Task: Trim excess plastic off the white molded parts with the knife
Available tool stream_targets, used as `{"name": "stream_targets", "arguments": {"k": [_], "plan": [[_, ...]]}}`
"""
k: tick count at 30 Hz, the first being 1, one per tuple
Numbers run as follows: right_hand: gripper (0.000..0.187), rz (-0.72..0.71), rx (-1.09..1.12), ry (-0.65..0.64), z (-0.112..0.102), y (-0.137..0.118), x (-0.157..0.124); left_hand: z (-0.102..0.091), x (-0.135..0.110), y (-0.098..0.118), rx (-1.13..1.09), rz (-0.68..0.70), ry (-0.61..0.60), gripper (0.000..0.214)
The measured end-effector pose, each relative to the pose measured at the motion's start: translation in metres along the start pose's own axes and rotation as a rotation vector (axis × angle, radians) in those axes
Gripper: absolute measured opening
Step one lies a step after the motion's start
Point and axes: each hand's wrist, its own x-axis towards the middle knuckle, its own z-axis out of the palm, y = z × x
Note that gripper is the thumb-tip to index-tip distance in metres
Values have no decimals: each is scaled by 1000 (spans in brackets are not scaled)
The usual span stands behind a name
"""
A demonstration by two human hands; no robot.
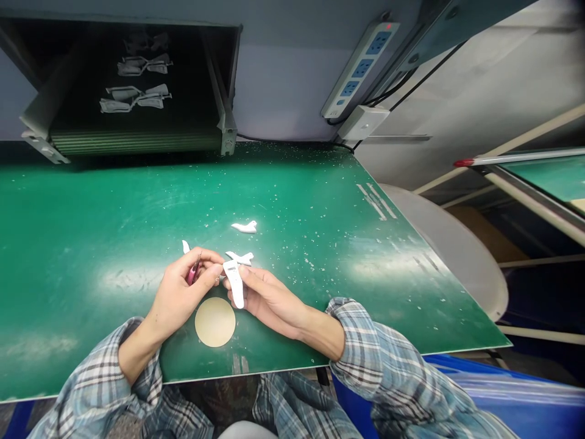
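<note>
Over the green table, my right hand grips a white plastic part with a long flat tab pointing toward me. My left hand is closed around a small pink-handled tool, and its thumb presses against the same white part. Both hands meet just above a round tan disc lying on the table. A small white piece peeks out behind my left fingers. Another loose white piece lies a little farther back.
White plastic shavings are scattered over the table's middle and right. A dark conveyor opening at the back left carries several white moulded parts. A power strip hangs at the back right. A round white stool stands beyond the table's right edge.
</note>
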Motion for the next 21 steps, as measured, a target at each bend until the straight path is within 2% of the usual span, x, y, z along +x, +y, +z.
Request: {"name": "stream_targets", "arguments": {"k": [5, 8, 11, 14, 16, 21], "plan": [[38, -13, -38, 33, 2, 0, -2, 1, 0, 3, 54, 21, 2, 19], [38, -46, -94, 4, 2, -1, -3, 0, -1, 3, 57, 12, -9, 20], [35, -135, -114, 15, 1, -2, -3, -1, -2, 2, 23, 14, -7, 19], [37, -248, -119, 82, 0, -4, -3, 0, -4, 0, -38, 16, -54, 18], [37, -276, -123, 78, -1, -5, -3, 0, -5, -2, -73, 23, -71, 18], [34, -190, -111, -22, 1, -7, -4, -2, -5, -2, 3, 69, 71, 17]]}}
